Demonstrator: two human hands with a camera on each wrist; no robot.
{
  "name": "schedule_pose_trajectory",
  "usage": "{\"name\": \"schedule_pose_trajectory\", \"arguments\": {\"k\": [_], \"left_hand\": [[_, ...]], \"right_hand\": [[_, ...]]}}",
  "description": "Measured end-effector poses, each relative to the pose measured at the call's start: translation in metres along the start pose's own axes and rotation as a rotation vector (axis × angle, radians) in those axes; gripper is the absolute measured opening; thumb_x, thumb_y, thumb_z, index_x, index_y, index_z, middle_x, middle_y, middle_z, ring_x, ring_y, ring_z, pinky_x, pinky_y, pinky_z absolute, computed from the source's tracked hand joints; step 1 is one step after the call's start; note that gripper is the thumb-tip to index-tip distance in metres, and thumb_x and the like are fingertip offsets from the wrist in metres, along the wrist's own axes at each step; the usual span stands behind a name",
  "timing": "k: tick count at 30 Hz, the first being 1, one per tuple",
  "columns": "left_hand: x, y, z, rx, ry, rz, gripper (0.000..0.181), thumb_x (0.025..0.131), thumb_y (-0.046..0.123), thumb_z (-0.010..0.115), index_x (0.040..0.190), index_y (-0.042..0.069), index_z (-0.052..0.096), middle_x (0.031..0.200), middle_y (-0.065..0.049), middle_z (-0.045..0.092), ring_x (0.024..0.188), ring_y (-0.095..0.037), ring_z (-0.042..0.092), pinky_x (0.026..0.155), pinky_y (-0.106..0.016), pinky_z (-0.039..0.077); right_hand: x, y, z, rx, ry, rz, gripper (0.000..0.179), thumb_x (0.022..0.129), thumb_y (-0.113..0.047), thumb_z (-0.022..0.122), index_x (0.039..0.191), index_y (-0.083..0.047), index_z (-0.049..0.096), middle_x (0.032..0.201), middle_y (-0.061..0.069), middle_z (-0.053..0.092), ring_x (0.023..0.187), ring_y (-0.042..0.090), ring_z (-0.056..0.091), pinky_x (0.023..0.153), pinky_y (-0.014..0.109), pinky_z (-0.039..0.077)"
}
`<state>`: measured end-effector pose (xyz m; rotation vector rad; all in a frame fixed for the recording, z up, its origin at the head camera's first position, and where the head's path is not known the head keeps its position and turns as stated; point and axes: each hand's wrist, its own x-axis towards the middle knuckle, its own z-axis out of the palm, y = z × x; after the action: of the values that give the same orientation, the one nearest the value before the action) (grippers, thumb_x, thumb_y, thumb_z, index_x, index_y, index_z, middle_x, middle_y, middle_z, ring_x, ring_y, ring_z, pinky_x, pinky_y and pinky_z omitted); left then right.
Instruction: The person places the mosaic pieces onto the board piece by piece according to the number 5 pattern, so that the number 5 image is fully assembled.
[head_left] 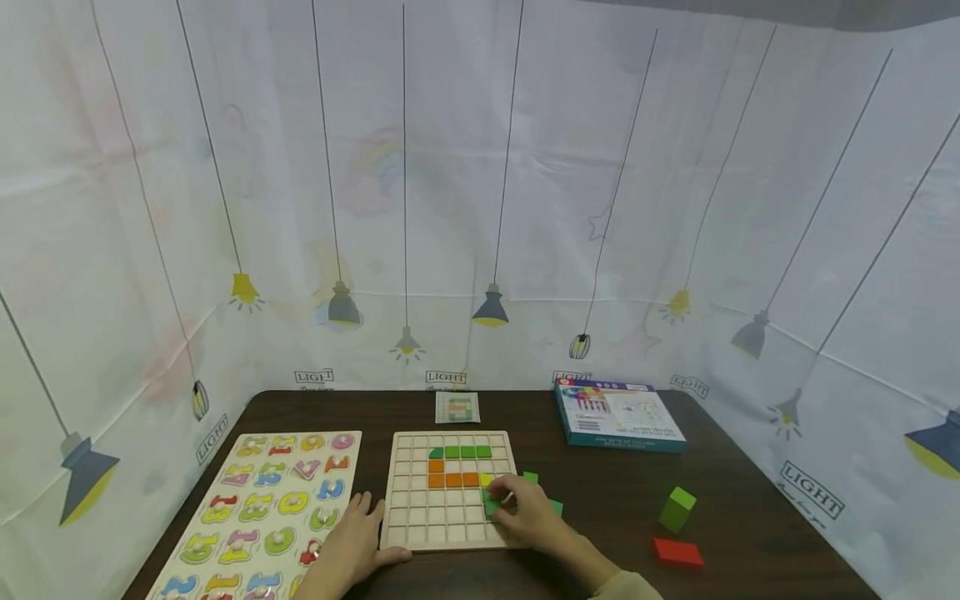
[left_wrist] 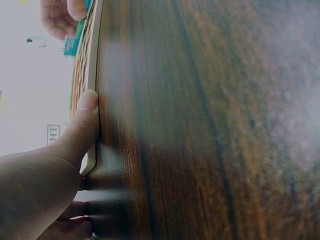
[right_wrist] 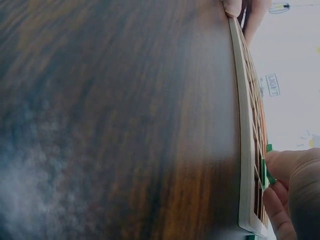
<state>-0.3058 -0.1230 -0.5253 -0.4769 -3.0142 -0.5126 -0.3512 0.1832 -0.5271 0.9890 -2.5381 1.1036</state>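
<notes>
The right hand's (head_left: 531, 510) thumb and fingers curl almost together, a green block (right_wrist: 270, 176) pinched between the tips. It lies at 9 o'clock from the hand, over the board's (head_left: 410, 533) 4 o'clock part, with the yellow block (head_left: 486, 480) just beside it at 12. Its long axis is hard to tell: the right wrist view gives a thin strip, running roughly with the board's near edge. The right hand is clearly nearer; the left hand (head_left: 351, 537), at the board's 8 o'clock corner, has fingers extended by the left edge and thumb against the near edge, grasping nothing. From yellow, the orange row (head_left: 453, 480) runs toward 9; the green row (head_left: 468, 452) sits beyond, toward 12. The dark table (head_left: 600, 500) bears a number puzzle (head_left: 276, 490) at the board's 9, a card (head_left: 457, 408) at 12, a box (head_left: 615, 417) at 2, and a red block (head_left: 678, 552) near 4, before a lamp-print curtain (head_left: 480, 167)
</notes>
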Motion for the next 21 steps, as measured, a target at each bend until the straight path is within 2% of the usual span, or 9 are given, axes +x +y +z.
{"name": "schedule_pose_trajectory", "arguments": {"k": [7,16,21], "left_hand": [[0.0003,0.0003,0.0007,0.001,0.005,-0.002,0.094,0.071,0.065,0.068,0.126,-0.01,0.054,0.131,-0.036,0.042,0.124,-0.05,0.038,0.096,-0.057,0.039],[-0.0018,0.0025,-0.0017,-0.008,-0.002,0.005,0.093,0.072,0.063,0.068,0.126,-0.011,0.053,0.131,-0.038,0.041,0.124,-0.051,0.037,0.096,-0.057,0.038],[-0.0028,0.0045,-0.0043,-0.007,0.006,0.004,0.092,0.072,0.062,0.069,0.125,-0.011,0.054,0.13,-0.038,0.042,0.124,-0.051,0.037,0.096,-0.057,0.038]], "right_hand": [[-0.0007,0.0008,0.0014,-0.007,0.004,-0.002,0.027,0.077,0.005,0.07,0.102,-0.001,0.063,0.093,0.006,0.064,0.085,0.018,0.062,0.07,0.025,0.054],[-0.0023,-0.0023,0.0009,-0.004,-0.01,0.016,0.027,0.078,0.004,0.07,0.104,0.0,0.062,0.096,0.008,0.064,0.087,0.021,0.063,0.072,0.025,0.053],[-0.0041,-0.0013,-0.0035,0.0,0.012,0.007,0.026,0.08,0.004,0.069,0.104,0.001,0.062,0.094,0.009,0.065,0.086,0.022,0.063,0.07,0.025,0.054]]}}
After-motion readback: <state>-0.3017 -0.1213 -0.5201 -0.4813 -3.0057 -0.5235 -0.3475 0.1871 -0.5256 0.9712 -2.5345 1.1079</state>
